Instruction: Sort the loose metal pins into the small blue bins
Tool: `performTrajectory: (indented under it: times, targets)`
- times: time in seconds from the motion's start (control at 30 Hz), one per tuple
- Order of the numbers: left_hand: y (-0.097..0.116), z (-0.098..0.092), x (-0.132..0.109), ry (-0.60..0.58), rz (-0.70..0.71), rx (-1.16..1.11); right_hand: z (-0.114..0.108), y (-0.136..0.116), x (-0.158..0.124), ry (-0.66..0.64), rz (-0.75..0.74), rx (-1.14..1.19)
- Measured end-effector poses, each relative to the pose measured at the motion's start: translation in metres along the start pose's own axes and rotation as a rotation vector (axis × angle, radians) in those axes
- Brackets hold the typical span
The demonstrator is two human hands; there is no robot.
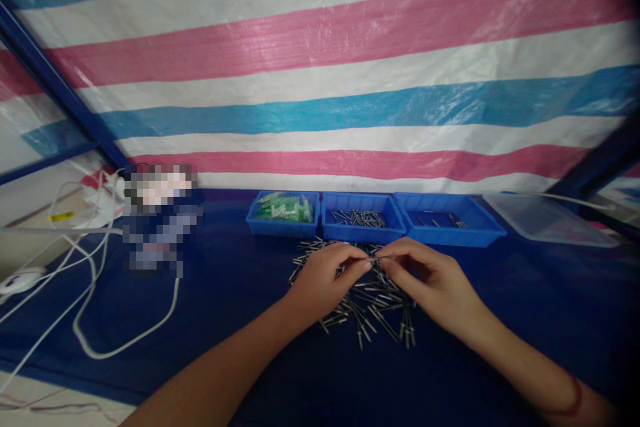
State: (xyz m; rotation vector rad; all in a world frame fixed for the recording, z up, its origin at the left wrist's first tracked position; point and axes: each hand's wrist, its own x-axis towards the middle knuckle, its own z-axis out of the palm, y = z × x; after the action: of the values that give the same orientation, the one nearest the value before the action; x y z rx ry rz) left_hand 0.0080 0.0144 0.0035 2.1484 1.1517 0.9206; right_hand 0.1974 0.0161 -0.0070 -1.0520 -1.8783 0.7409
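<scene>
The left hand (323, 277) and right hand (435, 273) meet over the middle of the table (210, 320), each with thumb and forefinger pinched on a thin rod (374, 259) between them. Its long axis runs left to right, nearly level; the fingertips cover its ends, so which end is which cannot be told. The left forearm slants in from the near left, the right from the near right, with a reddish band (576, 397) around it. Beneath and around the hands lies a pile (375, 312) of similar rods, those at the near edge pointing mostly near to far. Just beyond stand three blue bins in a row: the left bin (283, 229) holds a green packet (285, 207), the middle bin (364, 235) many metal pins (360, 218), the right bin (450, 237) a few small pieces. A clear lid (545, 219) lies to their right. At far left, white cables (93, 280) run past a yellow tag (61, 217), too small to read.
</scene>
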Motion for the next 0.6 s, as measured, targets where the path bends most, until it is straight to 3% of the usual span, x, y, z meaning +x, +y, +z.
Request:
performTrajectory:
  times: [0.1, 0.23, 0.33, 0.47, 0.6]
  targets:
    - [0.000, 0.000, 0.000, 0.068, -0.005, 0.022, 0.000, 0.000, 0.001, -0.020, -0.044, -0.086]
    - [-0.001, 0.000, -0.002, 0.065, 0.004, 0.098, -0.006, 0.004, 0.007, -0.036, -0.152, -0.175]
    - [-0.001, 0.000, -0.004, 0.005, 0.035, 0.220, -0.025, 0.018, 0.015, 0.111, -0.167, -0.306]
    - [-0.001, 0.001, -0.007, -0.085, 0.072, 0.359, -0.062, 0.047, 0.026, 0.391, -0.018, -0.634]
    - [-0.002, 0.003, -0.009, -0.118, 0.073, 0.392, -0.082, 0.063, 0.029, 0.453, 0.132, -0.954]
